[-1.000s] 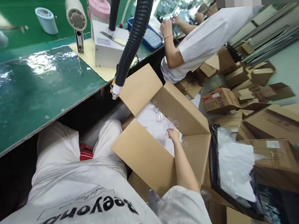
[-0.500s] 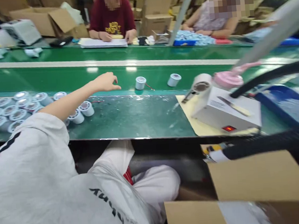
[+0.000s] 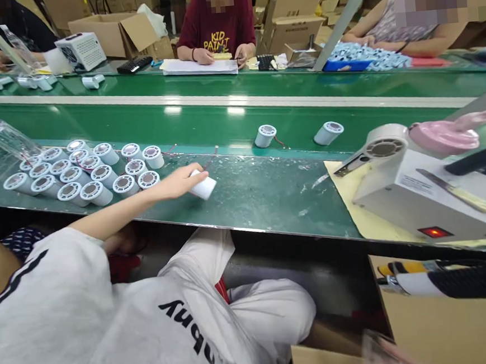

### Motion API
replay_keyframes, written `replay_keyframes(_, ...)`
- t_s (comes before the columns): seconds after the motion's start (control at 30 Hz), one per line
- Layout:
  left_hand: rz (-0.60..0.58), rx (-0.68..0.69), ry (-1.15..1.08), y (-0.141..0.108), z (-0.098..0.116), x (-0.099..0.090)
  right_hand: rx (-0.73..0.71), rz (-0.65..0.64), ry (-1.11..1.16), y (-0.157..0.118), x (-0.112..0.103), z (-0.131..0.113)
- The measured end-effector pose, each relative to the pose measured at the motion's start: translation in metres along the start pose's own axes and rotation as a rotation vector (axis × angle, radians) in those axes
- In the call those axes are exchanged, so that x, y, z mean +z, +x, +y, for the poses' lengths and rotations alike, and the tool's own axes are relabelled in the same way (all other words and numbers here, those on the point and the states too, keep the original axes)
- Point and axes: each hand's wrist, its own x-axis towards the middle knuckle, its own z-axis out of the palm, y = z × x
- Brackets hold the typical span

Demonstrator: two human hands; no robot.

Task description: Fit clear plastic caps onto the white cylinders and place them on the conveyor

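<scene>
Holding a short, pale cylinder [image 3: 203,186], smooth-sided and tilted, our left hand [image 3: 182,181] has its fingers narrowed around it. The cylinder's free end juts past our fingertips, over the glossy green bench [image 3: 261,203]; whether it touches, we cannot tell. Nor can we tell whether our right hand holds the blurred clear piece [image 3: 379,353] low in view. Similar cylinders [image 3: 73,174] stand clustered beside our left forearm. Across the green belt [image 3: 204,115], a person in maroon [image 3: 218,29] faces us before stacked cartons [image 3: 296,32].
</scene>
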Motion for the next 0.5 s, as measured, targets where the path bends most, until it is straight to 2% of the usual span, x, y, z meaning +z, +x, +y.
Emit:
replay_keyframes(0.07,-0.265,0.033,-0.391,-0.006,0.02,0.035,-0.156,-0.019,-0.076,-0.008,0.011,-0.017)
replay_keyframes(0.17,-0.759,0.043,-0.613,-0.018,0.052,0.09,-0.461,0.041,-0.27,-0.001,0.043,-0.054)
replay_keyframes(0.2,-0.879,0.053,-0.626,-0.022,0.061,0.104,-0.488,0.079,-0.34,0.006,0.053,-0.065)
replay_keyframes(0.27,-0.998,0.104,-0.575,-0.03,0.077,0.122,-0.432,0.102,-0.474,0.018,0.066,-0.078)
replay_keyframes(0.3,-0.998,0.165,-0.526,-0.032,0.082,0.127,-0.378,0.082,-0.509,0.023,0.068,-0.08)
replay_keyframes(0.33,-0.947,0.25,-0.456,-0.035,0.087,0.129,-0.321,0.049,-0.518,0.025,0.068,-0.08)
replay_keyframes(0.43,-0.632,0.536,-0.241,-0.038,0.093,0.132,-0.176,-0.066,-0.36,0.018,0.059,-0.077)
replay_keyframes(0.5,-0.518,0.632,-0.245,-0.038,0.092,0.135,-0.086,-0.104,-0.157,0.01,0.054,-0.078)
